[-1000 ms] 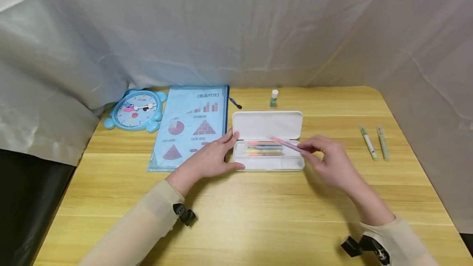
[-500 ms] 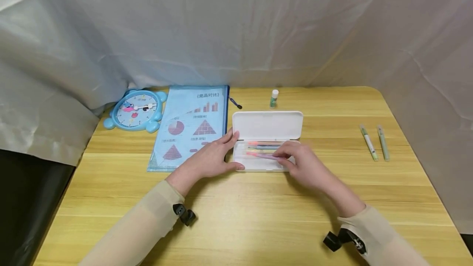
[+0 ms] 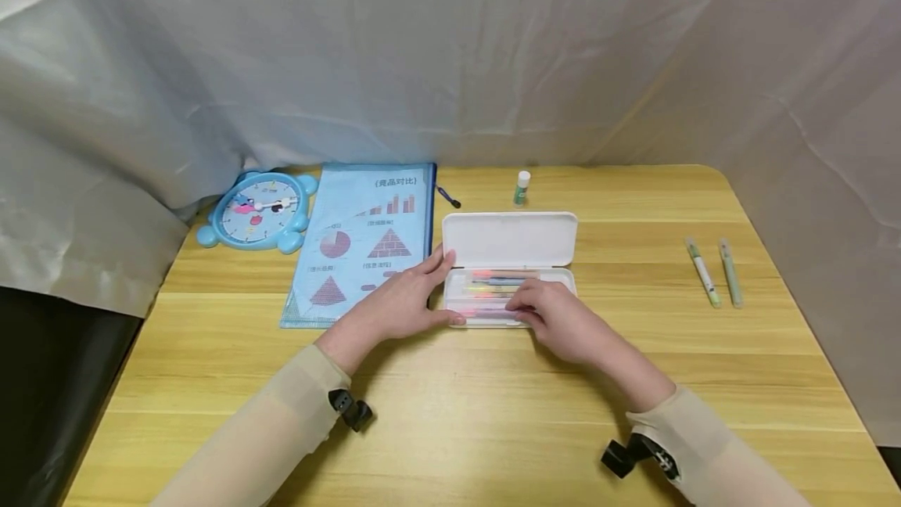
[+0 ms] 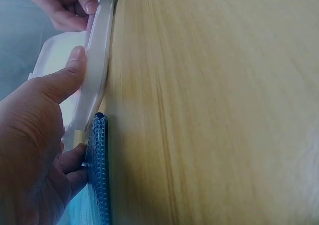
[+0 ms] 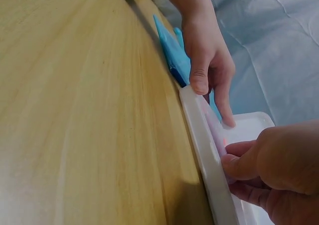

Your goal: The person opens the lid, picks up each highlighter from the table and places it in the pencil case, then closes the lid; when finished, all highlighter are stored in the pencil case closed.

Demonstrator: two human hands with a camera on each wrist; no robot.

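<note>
A white pencil case (image 3: 510, 239) lies with its lid raised on the wooden table. My left hand (image 3: 401, 302) holds its left end, thumb on the front rim and fingers toward the hinge side. Inside the front compartment, my right hand (image 3: 559, 321) pinches a purple pen (image 3: 493, 313) with a pink tip, lying along the front wall. The right wrist view shows the thumb and fingers (image 5: 241, 166) on this pen, whose far part is hidden behind them. Several coloured pens (image 3: 493, 282) lie side by side in the back compartment.
Left of the case is a blue zip folder (image 3: 359, 249) printed with charts, then a blue toy clock (image 3: 256, 211). A glue stick (image 3: 521, 188) stands behind the lid. Two green markers, a white-bodied one (image 3: 702, 272) and a plain one (image 3: 730, 272), lie at the right.
My right hand has carried the purple pen left and toward the front, from over the case's right end down into the front compartment. The left hand has stayed at the case.
</note>
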